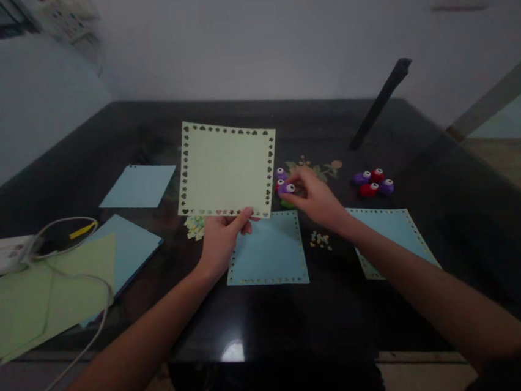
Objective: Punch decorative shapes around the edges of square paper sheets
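Note:
My left hand (227, 232) pinches the lower edge of a pale green paper sheet (226, 169), held up and tilted above the table. Small heart, star and flower-like holes run along all its edges. My right hand (311, 194) has its thumb and fingers closed on a purple craft punch (287, 188) with a white top. More punches, red, purple and green, sit right beside it, partly hidden by the fingers. Under the raised sheet lies a blue sheet (268, 253) with a punched border, its upper part covered.
Another bordered blue sheet (391, 238) lies at right, partly under my forearm. Several punches (372, 183) stand behind it. Paper bits (321, 240) lie between the sheets. At left are blue paper (140, 185), green sheets (53, 295) and a white cable (108, 290).

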The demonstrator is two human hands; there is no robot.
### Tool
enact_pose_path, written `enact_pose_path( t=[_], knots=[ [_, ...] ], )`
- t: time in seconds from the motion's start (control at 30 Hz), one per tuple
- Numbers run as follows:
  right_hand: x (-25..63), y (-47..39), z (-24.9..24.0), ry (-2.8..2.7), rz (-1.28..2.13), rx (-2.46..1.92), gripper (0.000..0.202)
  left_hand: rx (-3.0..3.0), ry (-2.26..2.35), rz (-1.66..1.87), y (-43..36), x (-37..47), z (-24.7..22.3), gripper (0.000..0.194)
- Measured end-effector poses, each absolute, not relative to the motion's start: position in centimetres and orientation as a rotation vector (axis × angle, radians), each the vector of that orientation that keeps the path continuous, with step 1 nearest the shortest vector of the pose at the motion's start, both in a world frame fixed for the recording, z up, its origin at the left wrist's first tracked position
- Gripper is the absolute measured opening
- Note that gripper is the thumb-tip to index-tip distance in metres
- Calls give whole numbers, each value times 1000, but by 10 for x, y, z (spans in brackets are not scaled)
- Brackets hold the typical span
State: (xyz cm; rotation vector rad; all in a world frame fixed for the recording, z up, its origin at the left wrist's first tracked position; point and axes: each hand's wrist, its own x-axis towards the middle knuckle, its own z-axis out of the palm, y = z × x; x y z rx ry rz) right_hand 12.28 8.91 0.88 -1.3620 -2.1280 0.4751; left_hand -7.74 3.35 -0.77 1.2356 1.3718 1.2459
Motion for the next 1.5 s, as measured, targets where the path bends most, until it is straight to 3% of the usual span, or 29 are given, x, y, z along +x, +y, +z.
enact_pose_path(
  t=[0.1, 0.27, 0.43, 0.6, 0.83, 1.5],
  knots=[
    [152, 54, 14, -1710, 1246, -1275, 27, 1237, 1296, 1178, 29, -62, -6, 35],
    [186, 4, 11, -1296, 1561, -1260, 37, 1199, 1197, 987, 21, -22, 0, 31],
    [193, -11, 8, -1041, 1633, -1218, 30, 1240, 1261, 939, 15, -5, 3, 33],
    [189, -12, 2, -903, 1750, -1239, 42, 1316, 1327, 855, 12, -12, 3, 33],
    [185, -15, -2, -773, 1828, -1182, 38, 1535, 1417, 829, 8, -13, 6, 34],
    [182, -17, -3, -971, 1704, -1293, 35, 1676, 1417, 861, 4, -12, 5, 34]
  ],
)
